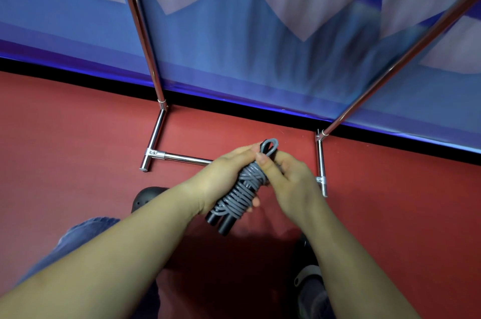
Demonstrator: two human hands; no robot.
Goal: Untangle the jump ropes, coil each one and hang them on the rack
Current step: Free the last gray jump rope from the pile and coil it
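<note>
A grey jump rope (pixel 240 192) is wound tightly round its two black handles, whose ends stick out at the bottom. My left hand (pixel 223 178) grips the bundle from the left side. My right hand (pixel 286 183) pinches the top of the coil, where a small grey loop pokes up above my fingers. The chrome rack (pixel 156 79) stands just behind my hands, with its two uprights rising to the left and right and its base bars on the floor.
The red floor (pixel 78 136) runs up to a blue and white wall (pixel 234 45) with a black skirting strip. My knee in blue jeans (pixel 86 232) and a dark shoe (pixel 148 197) are at lower left, another shoe (pixel 309 282) at lower right.
</note>
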